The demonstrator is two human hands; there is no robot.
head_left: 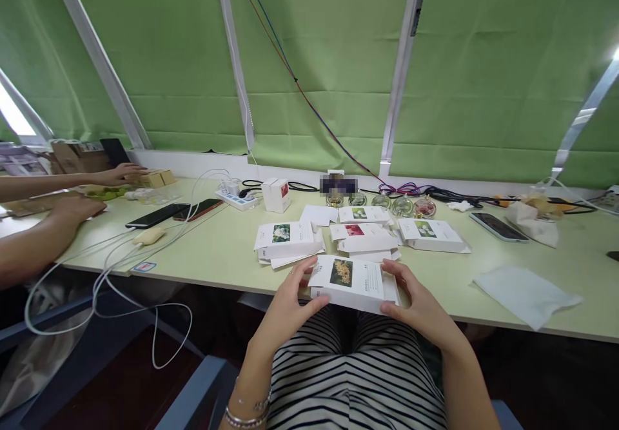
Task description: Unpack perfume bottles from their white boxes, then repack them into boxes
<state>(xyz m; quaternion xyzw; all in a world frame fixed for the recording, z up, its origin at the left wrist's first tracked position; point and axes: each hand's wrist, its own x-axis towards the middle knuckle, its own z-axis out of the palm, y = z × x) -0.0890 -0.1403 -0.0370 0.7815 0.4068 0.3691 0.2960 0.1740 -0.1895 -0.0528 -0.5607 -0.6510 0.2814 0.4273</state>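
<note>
White cardboard, the flat box [355,283] lies lengthwise left to right at the desk [232,259] edge, lower centre, flower picture up. My left grip [290,304] and right grip [418,301] clasp its ends. Similar box stacks [287,242] lie just beyond; a co-worker's hands [77,207] rest at left.

Green blinds [338,62] cover the slanted windows. On the pale table [222,256]: two dark phones [157,215] at left, a white power strip [236,199], small glass bottles [401,205], another phone [498,226], a white cloth [527,293]. A co-worker's arms [43,236] rest far left.
</note>
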